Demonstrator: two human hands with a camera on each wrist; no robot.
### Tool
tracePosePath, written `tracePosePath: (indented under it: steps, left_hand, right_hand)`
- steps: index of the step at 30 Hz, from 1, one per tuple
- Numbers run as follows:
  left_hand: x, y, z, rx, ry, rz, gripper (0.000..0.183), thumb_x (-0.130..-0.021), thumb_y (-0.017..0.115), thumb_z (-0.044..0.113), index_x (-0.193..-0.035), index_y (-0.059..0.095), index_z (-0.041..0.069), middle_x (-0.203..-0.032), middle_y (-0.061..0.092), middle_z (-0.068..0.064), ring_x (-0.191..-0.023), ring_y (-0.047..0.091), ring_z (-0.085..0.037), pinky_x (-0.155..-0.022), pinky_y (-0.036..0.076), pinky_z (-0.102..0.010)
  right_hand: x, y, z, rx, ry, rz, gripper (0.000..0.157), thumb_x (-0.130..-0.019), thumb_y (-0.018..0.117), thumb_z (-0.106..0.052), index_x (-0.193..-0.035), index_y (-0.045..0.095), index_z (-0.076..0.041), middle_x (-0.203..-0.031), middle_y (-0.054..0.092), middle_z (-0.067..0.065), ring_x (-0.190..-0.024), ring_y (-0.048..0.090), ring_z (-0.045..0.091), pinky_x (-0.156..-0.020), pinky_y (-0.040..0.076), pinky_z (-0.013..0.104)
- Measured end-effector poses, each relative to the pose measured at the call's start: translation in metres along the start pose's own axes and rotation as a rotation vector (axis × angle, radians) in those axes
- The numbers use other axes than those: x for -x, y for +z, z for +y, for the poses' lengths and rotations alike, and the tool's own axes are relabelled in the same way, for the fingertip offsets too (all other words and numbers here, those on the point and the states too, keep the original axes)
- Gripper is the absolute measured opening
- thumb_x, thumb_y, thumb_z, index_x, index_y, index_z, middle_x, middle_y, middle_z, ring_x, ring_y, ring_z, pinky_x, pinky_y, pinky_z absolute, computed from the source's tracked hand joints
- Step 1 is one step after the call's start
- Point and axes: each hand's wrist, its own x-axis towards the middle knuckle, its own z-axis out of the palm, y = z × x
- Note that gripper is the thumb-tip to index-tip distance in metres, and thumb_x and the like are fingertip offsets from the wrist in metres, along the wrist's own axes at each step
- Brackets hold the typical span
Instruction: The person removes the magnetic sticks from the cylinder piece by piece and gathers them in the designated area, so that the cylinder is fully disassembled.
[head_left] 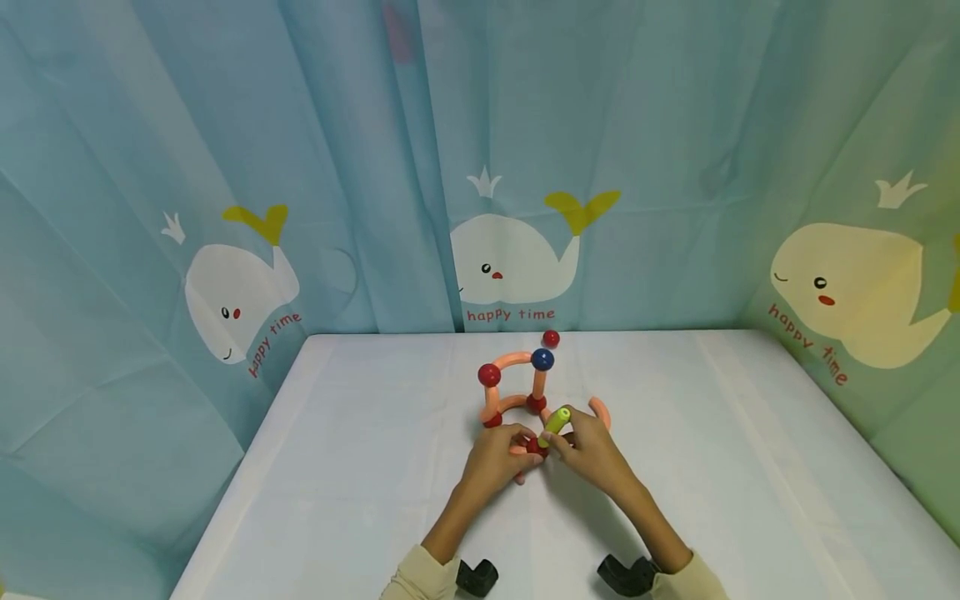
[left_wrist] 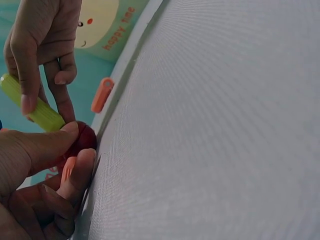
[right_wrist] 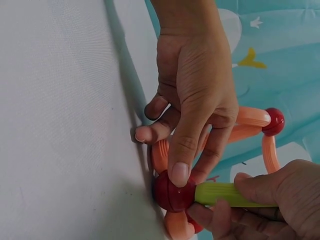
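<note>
My left hand (head_left: 495,457) pinches a red ball (right_wrist: 170,192) low at the tabletop, thumb on one side and fingers on the other. Between the thumb and fingers of my right hand (head_left: 595,450) is a straight yellow-green rod (head_left: 557,423). The rod's lower end meets the red ball, and it leans up from it. Orange curved rods run from the held ball into a frame behind my hands. That frame has an upright arch with a red ball (head_left: 489,375) and a blue ball (head_left: 542,359) at its upper corners. My fingers hide part of the joint.
A loose orange curved rod (head_left: 601,412) lies just right of my right hand. Behind the frame, a single red ball (head_left: 551,338) sits near the far edge of the white table (head_left: 360,433). A blue whale-print curtain (head_left: 652,267) rises behind the table.
</note>
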Motion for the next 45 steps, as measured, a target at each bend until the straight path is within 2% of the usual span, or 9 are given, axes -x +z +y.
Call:
tracePosePath:
  steps: [5,8,15,23,27,30,37,45]
  left_hand:
    - [0.0,0.0,0.0,-0.021,0.02,0.004,0.027,-0.079,0.082,0.026,-0.101,0.073,0.014,-0.083,0.07,0.005,-0.049,0.05,0.003,-0.054,0.041,-0.016]
    - [0.0,-0.001,0.0,-0.014,0.018,0.002,0.028,-0.08,0.081,0.025,-0.103,0.072,0.013,-0.078,0.068,0.005,-0.048,0.05,0.003,-0.052,0.041,-0.017]
    - [0.002,-0.001,0.002,0.01,-0.006,-0.014,0.029,-0.08,0.081,0.023,-0.105,0.071,0.011,-0.069,0.065,0.005,-0.044,0.052,0.0,-0.047,0.041,-0.018]
    - [0.001,0.001,0.002,0.01,-0.007,-0.025,0.028,-0.081,0.08,0.024,-0.105,0.071,0.013,-0.079,0.07,0.004,-0.044,0.052,0.002,-0.048,0.041,-0.017]
    - [0.002,0.0,0.003,0.019,-0.008,-0.027,0.029,-0.081,0.08,0.023,-0.107,0.071,0.013,-0.076,0.069,0.003,-0.044,0.052,0.001,-0.047,0.041,-0.018]
    - [0.002,-0.001,0.005,0.021,-0.026,-0.023,0.029,-0.081,0.08,0.023,-0.107,0.072,0.013,-0.075,0.068,0.003,-0.044,0.051,-0.001,-0.048,0.041,-0.018]
    - [0.003,-0.002,0.006,0.034,-0.041,-0.023,0.03,-0.081,0.08,0.023,-0.108,0.071,0.012,-0.071,0.065,0.006,-0.046,0.054,-0.002,-0.047,0.042,-0.019]
    - [0.003,-0.001,0.003,0.053,-0.019,-0.018,0.031,-0.08,0.081,0.021,-0.108,0.071,0.012,-0.088,0.07,0.001,-0.045,0.055,-0.002,-0.047,0.043,-0.019]
  right_hand:
    - [0.0,0.0,-0.001,-0.012,-0.024,-0.016,0.011,-0.088,0.069,-0.002,-0.093,0.061,0.002,-0.085,0.066,0.009,-0.071,0.07,0.022,-0.058,0.051,0.016]
    - [0.001,0.0,-0.001,-0.016,-0.034,-0.02,0.01,-0.089,0.068,-0.001,-0.093,0.06,0.002,-0.085,0.066,0.01,-0.069,0.069,0.023,-0.058,0.051,0.017]
    - [0.002,0.0,-0.003,-0.084,0.016,-0.025,0.009,-0.09,0.064,0.003,-0.097,0.057,0.003,-0.093,0.063,0.016,-0.075,0.071,0.029,-0.057,0.054,0.018]
    - [0.002,-0.004,-0.001,-0.074,0.039,-0.019,0.011,-0.091,0.064,0.001,-0.101,0.058,0.003,-0.097,0.064,0.016,-0.079,0.07,0.031,-0.059,0.054,0.019]
    - [0.002,-0.01,-0.002,-0.046,0.026,0.016,0.008,-0.092,0.062,0.002,-0.1,0.059,0.002,-0.102,0.064,0.017,-0.092,0.07,0.036,-0.062,0.056,0.02]
    - [0.001,-0.014,-0.002,-0.01,0.012,0.049,0.007,-0.093,0.063,-0.002,-0.1,0.061,0.0,-0.101,0.067,0.015,-0.097,0.07,0.033,-0.064,0.056,0.021]
    - [-0.002,-0.027,0.004,0.071,0.053,0.13,0.022,-0.091,0.069,-0.015,-0.106,0.066,0.001,-0.091,0.071,0.01,-0.083,0.068,0.022,-0.065,0.055,0.025]
    - [0.0,-0.051,0.026,0.11,0.137,0.298,0.036,-0.088,0.073,-0.021,-0.111,0.066,0.006,-0.089,0.072,0.018,-0.081,0.069,0.03,-0.058,0.049,0.02]
